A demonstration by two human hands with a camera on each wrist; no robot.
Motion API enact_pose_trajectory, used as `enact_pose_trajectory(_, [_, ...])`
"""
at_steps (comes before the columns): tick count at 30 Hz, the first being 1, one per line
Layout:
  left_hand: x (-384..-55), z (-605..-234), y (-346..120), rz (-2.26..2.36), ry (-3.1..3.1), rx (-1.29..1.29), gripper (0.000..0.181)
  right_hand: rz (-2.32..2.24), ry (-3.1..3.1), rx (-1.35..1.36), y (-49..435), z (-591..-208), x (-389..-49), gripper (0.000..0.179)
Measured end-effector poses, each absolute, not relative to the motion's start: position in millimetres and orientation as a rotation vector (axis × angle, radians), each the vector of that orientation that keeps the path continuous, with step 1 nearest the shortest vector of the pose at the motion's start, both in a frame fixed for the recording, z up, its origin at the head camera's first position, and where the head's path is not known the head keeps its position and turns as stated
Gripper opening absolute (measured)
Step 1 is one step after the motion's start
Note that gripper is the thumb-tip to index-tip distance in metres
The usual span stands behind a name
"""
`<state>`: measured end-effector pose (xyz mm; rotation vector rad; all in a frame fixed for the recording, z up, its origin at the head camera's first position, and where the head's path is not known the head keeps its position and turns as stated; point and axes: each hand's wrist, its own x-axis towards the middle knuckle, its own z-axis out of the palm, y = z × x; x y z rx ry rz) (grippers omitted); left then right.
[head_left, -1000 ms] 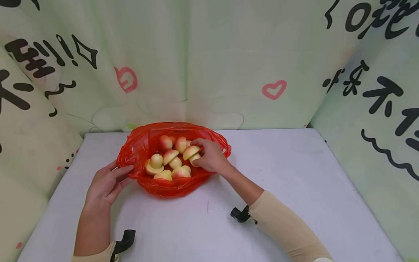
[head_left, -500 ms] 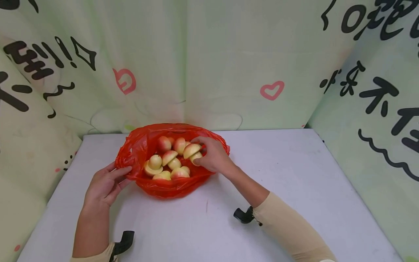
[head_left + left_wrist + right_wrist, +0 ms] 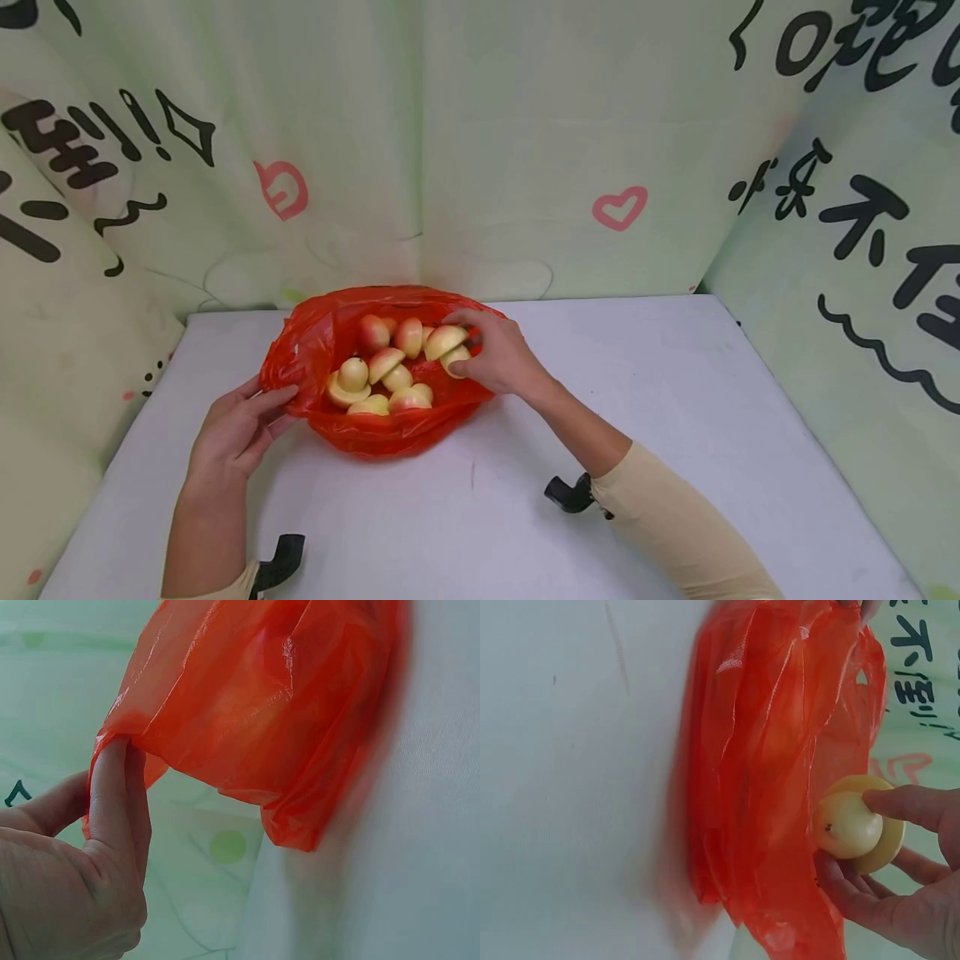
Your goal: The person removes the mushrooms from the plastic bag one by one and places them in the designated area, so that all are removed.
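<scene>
At the right end of the bag (image 3: 390, 440), the right hand (image 3: 497, 357) pinches a mushroom (image 3: 446, 342) just left of its palm, cap uppermost and stem angled toward the near side, while the left hand (image 3: 234, 429) pinches the bag's opposite edge.

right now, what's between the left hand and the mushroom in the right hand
In the head view, the left side of the red bag and other mushrooms inside it lie between the left hand and the held mushroom.

The right fingers (image 3: 462, 317) have shifted one mushroom (image 3: 446, 342) slightly rightward
</scene>
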<state>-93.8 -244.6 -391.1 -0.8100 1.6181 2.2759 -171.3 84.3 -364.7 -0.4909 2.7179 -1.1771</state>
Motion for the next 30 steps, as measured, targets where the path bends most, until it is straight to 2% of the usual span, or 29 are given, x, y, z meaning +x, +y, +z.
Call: enact_pose_trajectory(30, [-92.8,-391.4,-245.3,2.301,1.599,-0.825,0.090,-1.362,2.690,-0.414,135.0,-337.8,-184.0,0.055])
